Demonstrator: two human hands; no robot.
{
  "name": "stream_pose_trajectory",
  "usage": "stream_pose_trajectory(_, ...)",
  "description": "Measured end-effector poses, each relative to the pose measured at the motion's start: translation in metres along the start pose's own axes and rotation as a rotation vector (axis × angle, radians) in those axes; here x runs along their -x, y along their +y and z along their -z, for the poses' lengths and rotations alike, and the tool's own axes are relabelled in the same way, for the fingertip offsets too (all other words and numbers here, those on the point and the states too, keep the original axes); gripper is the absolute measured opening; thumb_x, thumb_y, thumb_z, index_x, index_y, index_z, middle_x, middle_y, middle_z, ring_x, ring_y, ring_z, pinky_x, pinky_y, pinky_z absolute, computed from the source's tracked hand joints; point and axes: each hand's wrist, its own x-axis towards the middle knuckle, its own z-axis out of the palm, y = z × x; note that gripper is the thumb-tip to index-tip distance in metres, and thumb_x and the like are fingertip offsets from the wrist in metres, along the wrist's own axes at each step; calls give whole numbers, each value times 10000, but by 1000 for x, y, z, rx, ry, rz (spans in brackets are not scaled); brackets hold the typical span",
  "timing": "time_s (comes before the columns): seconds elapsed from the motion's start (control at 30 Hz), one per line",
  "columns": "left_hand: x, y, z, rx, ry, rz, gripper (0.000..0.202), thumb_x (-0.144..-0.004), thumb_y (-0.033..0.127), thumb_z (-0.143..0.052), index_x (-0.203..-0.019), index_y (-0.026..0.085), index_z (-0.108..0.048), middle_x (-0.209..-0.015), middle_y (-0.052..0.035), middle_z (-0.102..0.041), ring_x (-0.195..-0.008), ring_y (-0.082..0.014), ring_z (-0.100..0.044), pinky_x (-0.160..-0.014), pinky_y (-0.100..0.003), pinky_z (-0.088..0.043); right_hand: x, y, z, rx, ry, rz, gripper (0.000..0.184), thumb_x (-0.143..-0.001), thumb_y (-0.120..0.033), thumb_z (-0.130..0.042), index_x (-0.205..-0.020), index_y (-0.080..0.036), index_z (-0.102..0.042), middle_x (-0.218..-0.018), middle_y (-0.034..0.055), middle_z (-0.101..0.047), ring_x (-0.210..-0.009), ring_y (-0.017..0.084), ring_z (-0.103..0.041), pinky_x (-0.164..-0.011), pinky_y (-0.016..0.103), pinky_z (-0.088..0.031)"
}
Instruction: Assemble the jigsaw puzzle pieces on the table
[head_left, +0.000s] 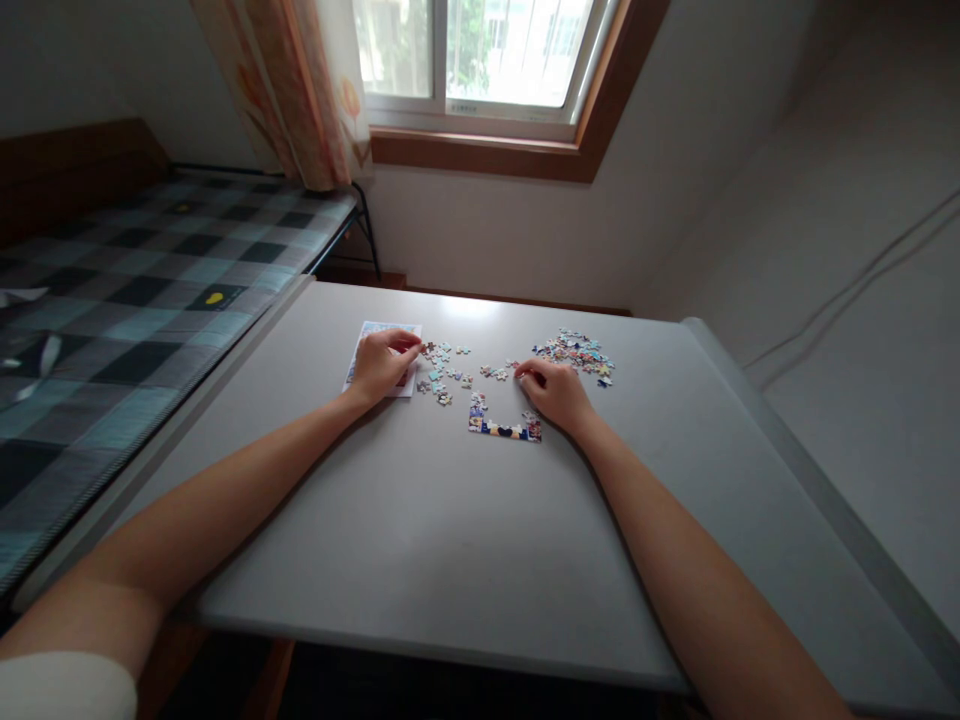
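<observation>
My left hand [385, 362] lies over a printed picture sheet [363, 345], its thumb and fingers pinched at a dark reddish puzzle piece [428, 349]. Scattered loose puzzle pieces [444, 374] spread just right of those fingertips. My right hand [555, 392] is closed, fingertips pinched low over the table at a small puzzle piece, mostly hidden by the fingers. Just below and left of it is the partly joined puzzle [504, 431], a U-shaped strip with a bottom edge and two short sides. A short row of pieces [495, 372] lies above it.
A larger heap of puzzle pieces [577, 350] sits beyond my right hand on the white table [420, 520]. On the left stands a bed with a checked cover [247, 255]. Behind the table are a window [502, 60] and a curtain [292, 90]; a wall is on the right.
</observation>
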Motion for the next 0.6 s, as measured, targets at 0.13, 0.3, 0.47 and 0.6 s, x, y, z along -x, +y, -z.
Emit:
stream_pose_trajectory(0.13,0,-2,-1,-2,-2,2,151,-753,292,-656,-785,166,-732,-732,-39,-718,-657,-150,-654,-611,-247,-506,0,1,-1,-2,0,1,223,-783,-198,-497,-829,-208,-716,-713,23,-699,-584,145,-559,-621,256,-396)
stream_pose_trajectory(0.3,-1,-3,-1,-2,-7,0,156,-748,299,-653,-786,170,-733,-735,-37,-719,-654,-149,-652,-619,-248,-508,0,1,-1,-6,5,3,220,-782,-193,-498,-822,-213,-714,-731,22,-707,-589,146,-564,-628,259,-399)
stream_pose_trajectory(0.47,-1,-3,-1,-4,-14,7,159,-747,294,-647,-790,169,-734,-738,-39,-721,-651,-152,-651,-639,-260,-513,0,0,0,-2,6,1,223,-782,-190,-497,-823,-219,-714,-725,19,-706,-586,149,-566,-629,263,-400)
stream_pose_trajectory(0.6,-1,-2,-1,-9,-20,11,157,-751,292,-644,-792,170,-733,-746,-37,-722,-646,-147,-647,-645,-260,-511,0,0,0,-5,8,1,224,-783,-192,-496,-821,-220,-715,-736,21,-709,-593,150,-570,-632,263,-402)
